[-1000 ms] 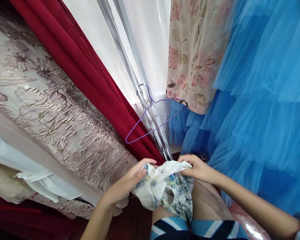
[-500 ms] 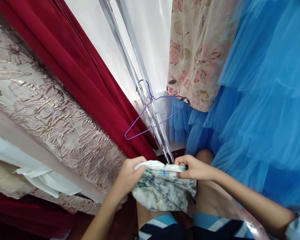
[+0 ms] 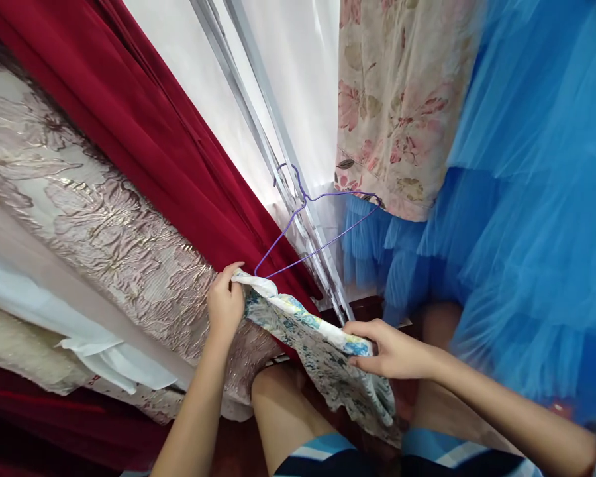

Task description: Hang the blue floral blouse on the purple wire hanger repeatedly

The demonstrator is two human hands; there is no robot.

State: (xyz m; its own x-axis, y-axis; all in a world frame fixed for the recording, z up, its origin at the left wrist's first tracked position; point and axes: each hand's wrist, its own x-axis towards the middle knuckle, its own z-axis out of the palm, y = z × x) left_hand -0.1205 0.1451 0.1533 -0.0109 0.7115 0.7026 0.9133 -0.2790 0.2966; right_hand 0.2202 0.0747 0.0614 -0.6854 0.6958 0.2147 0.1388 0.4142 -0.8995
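A small white garment with a blue floral print (image 3: 322, 351) stretches between both hands over my knees. My left hand (image 3: 224, 305) pinches its upper left corner, raised close to the lower left end of a purple wire hanger (image 3: 310, 225). My right hand (image 3: 387, 348) grips the garment's right edge, lower down. The hanger hangs bare on a slanted metal rail (image 3: 258, 126), between the red fabric and the blue tulle.
A dark red curtain (image 3: 144, 126) and a silvery brocade fabric (image 3: 104, 225) hang at the left. A beige dress with pink flowers (image 3: 397, 106) and a blue tulle dress (image 3: 531, 218) hang at the right. White cloth (image 3: 104, 358) lies at lower left.
The garment was bunched between both hands; it is now spread out. My left hand rose up and left toward the hanger's end, while my right hand stayed low at the right.
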